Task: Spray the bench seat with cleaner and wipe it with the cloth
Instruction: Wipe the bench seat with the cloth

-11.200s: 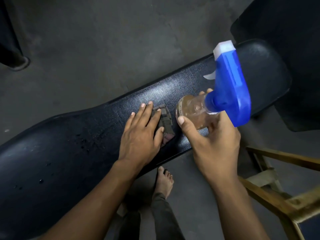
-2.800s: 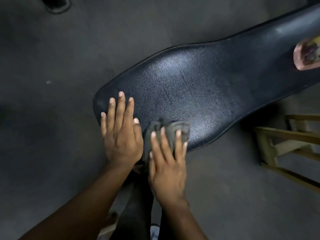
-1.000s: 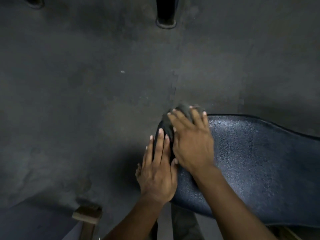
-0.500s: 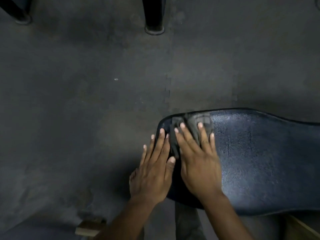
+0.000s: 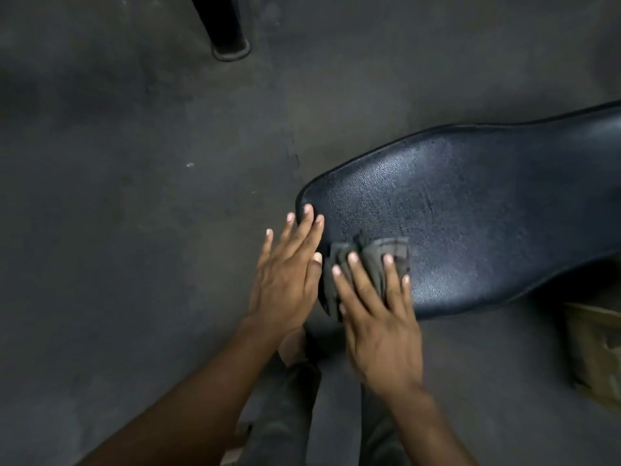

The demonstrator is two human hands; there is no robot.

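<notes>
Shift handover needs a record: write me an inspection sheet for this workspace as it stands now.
Surface: black textured bench seat, glossy; the rounded end is in view, the other end runs out of frame.
Job's things: grey checked cloth, crumpled, on the seat near its front edge; spray bottle not in view.
Clutter: nothing seen on the seat.
Grips: right hand presses the cloth with straight, spread fingers; left hand flat at the seat's end beside the cloth, fingers straight.
Cables: nothing seen.
Surroundings: dark grey floor; black post foot at the top; wooden frame, blurred, at the right.
</notes>
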